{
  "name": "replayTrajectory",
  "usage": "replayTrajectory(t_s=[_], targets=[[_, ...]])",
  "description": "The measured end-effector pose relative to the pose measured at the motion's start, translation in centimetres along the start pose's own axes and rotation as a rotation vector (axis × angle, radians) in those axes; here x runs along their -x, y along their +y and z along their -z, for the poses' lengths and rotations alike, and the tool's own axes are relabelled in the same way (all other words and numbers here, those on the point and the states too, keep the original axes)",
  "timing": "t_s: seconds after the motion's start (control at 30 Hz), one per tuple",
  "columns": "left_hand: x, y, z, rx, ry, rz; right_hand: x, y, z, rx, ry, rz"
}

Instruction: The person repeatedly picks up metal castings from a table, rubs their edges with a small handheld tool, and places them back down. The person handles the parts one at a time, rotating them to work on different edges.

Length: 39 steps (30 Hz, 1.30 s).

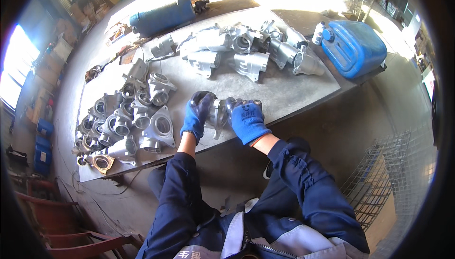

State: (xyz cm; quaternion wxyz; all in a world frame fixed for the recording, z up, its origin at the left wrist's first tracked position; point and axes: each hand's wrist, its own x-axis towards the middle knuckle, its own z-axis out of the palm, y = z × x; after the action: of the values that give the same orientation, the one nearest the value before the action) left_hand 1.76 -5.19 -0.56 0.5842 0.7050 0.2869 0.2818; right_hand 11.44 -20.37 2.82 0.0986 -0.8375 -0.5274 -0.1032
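Observation:
Near the front edge of the metal-topped table [182, 86], a grey metal casting [217, 116] with a flange is held between my two gloved hands. My left hand [199, 113], in a blue glove with dark fingertips, is closed around its left side. Fingers of my right hand [246, 117], gloved the same way, wrap its right end, hiding much of that part. To the left lies a group of similar castings [121, 124] with round openings, the nearest a triangular flanged one [161, 125]. Larger cylindrical castings [249, 62] are piled beyond my hands.
A blue jerrycan [355, 48] and a white bottle [318, 33] stand at the table's right end. Behind the table lies a blue barrel [163, 16]. A wire mesh basket [379, 178] is at the lower right, and red metal framing [80, 240] at the lower left.

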Motion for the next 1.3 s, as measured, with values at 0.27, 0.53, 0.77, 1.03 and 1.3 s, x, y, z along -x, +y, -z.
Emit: replayTrajectory(t_s=[0.27, 0.53, 0.77, 1.03, 1.3], targets=[[-0.2, -0.6, -0.3, 0.086, 0.019, -0.078, 2.9, -2.8, -3.6, -0.105, -0.005, -0.086], [-2.1, -0.9, -1.2, -0.23, 0.192, -0.207, 10.6, -3.5, -10.6, -0.269, -0.212, -0.006], [-4.3, 1.3, -0.1, -0.694, 0.057, -0.089, 3.1, 1.0, -1.7, -0.476, -0.051, -0.279], [-6.9, 1.9, -1.9, -0.687, 0.085, 0.16, -5.5, 3.0, -2.3, -0.207, -0.043, -0.208], [-7.7, 1.3, -1.8, -0.608, 0.109, 0.244, -4.2, 0.6, -0.8, -0.114, -0.116, -0.193]])
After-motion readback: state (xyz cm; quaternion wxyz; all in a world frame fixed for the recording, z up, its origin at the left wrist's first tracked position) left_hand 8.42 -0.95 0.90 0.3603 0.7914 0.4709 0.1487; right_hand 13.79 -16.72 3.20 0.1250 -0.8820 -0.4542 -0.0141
